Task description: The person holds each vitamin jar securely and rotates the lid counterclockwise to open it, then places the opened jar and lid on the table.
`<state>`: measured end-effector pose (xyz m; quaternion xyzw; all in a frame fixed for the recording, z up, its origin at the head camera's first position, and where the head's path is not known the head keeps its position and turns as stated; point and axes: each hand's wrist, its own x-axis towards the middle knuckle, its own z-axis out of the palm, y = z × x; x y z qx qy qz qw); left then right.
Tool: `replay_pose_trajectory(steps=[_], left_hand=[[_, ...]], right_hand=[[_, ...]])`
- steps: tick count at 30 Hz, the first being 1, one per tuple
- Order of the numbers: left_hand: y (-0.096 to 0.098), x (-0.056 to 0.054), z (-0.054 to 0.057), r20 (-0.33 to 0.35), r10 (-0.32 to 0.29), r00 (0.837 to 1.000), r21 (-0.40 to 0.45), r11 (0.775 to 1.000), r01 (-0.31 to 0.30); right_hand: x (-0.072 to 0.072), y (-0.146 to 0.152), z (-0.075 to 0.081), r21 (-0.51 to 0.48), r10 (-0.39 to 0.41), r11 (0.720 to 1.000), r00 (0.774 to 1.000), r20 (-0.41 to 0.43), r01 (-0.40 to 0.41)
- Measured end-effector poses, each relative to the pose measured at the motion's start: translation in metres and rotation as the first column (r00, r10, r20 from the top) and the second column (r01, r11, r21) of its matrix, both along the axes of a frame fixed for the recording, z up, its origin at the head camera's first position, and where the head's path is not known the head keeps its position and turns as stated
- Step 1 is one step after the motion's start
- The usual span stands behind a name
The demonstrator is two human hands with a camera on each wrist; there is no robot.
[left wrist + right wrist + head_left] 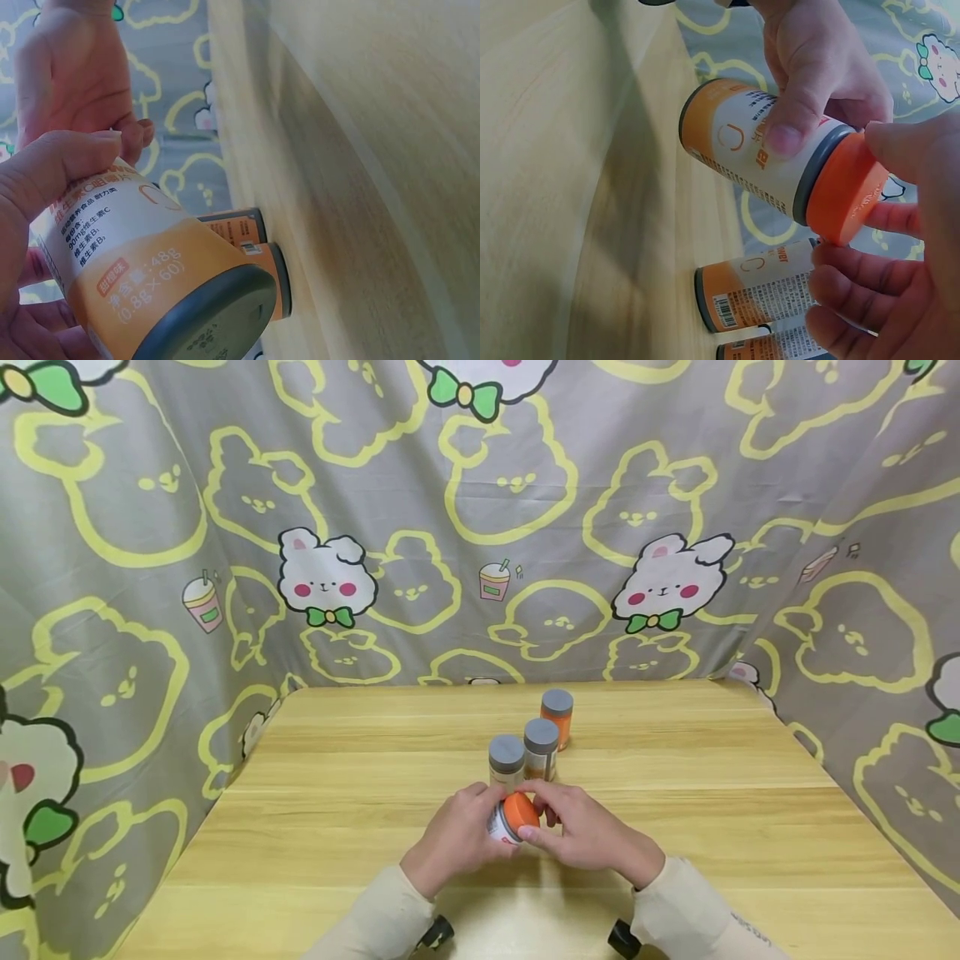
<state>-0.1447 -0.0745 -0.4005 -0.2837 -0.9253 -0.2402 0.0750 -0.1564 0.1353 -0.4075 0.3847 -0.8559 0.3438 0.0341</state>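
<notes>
Tilted between both hands, a vitamin C bottle with an orange and white label appears in all three views. My left hand grips its body, the thumb pressing across the label in the left wrist view. On its top sits an orange cap above a dark grey ring. My right hand holds this cap between thumb and fingers, the other fingers loosely bent beside it. The dark bottle base points toward the left wrist camera.
Just beyond the hands stand two grey-lidded bottles side by side. Behind them is an orange bottle with a grey lid. All are on a wooden table, with a patterned curtain hanging along its back and sides.
</notes>
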Motion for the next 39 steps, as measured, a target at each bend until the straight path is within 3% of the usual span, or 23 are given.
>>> replay_pose_trajectory(steps=[11, 21, 28, 39], left_hand=[[-0.0002, -0.0012, 0.0, -0.013, -0.011, 1.0, 0.011, 1.0, 0.012], [0.0004, -0.0006, -0.0001, -0.003, -0.012, 1.0, -0.002, 1.0, 0.012], [0.0011, -0.0014, 0.0007, -0.023, -0.02, 1.0, 0.005, 1.0, 0.02], [0.0002, -0.0022, 0.0012, 0.012, -0.01, 1.0, -0.013, 1.0, 0.01]], right_hand=[[-0.0007, -0.0026, 0.0019, 0.012, -0.052, 0.999, 0.998, 0.02, 0.052], [0.0, -0.0007, 0.0015, 0.026, -0.011, 1.0, 0.999, 0.03, 0.01], [-0.0005, 0.0001, -0.0003, 0.023, -0.038, 0.999, 0.999, -0.018, 0.039], [0.0, 0.001, -0.0001, 0.029, -0.03, 0.999, 1.0, 0.001, 0.03]])
